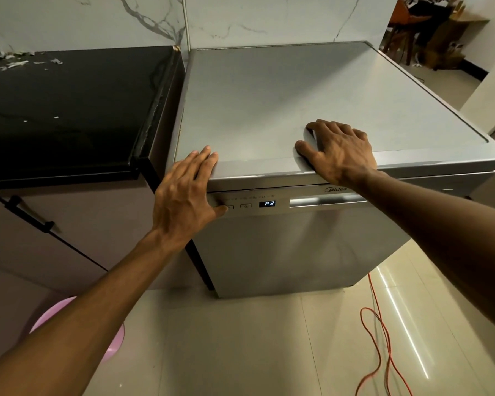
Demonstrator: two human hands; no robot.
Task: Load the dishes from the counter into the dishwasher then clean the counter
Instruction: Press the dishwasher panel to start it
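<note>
At dishwasher [297, 247] front edge, left hand [183, 195] fingers pressed together, thumb on button [229, 207]; right hand [337, 151] spread flat. Mis-press risks wrong programme.

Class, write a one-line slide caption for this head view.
Left hand thumbs a button on the closed dishwasher showing P2; right hand rests on top.

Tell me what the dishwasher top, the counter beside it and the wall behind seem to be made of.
Dishwasher top: looks like brushed metal or metal-look laminate, matt grey with a soft sheen. Counter: probably polished dark stone, glossy black with faint veins; white scraps lie on it. Wall: marble or marble-look tile, pale with grey veining and a vertical joint.
</note>
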